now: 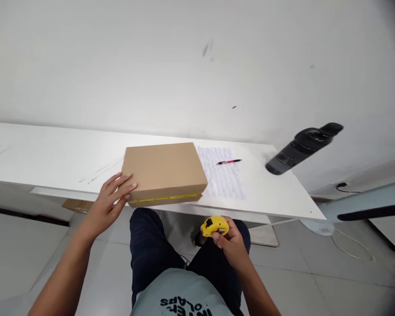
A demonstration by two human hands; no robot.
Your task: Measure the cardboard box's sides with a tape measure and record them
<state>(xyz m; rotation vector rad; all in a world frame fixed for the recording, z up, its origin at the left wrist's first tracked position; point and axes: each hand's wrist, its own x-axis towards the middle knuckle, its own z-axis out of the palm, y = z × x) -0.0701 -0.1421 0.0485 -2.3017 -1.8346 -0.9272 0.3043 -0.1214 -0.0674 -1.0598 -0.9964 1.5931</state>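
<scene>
A closed brown cardboard box [163, 169] lies on a white table [52, 158], near its front edge. A yellow measuring tape blade [166, 198] runs along the box's front face. My left hand [110, 199] rests at the box's near left corner, its fingers pressed on the end of the blade. My right hand [232, 241] is below the table edge, above my lap, with its fingers wrapped round the yellow tape measure case [213, 225].
A printed sheet of paper [222, 175] lies to the right of the box with a red pen [228, 162] on it. A black bottle [303, 148] stands at the table's right end. A fan base and cable sit on the tiled floor at right.
</scene>
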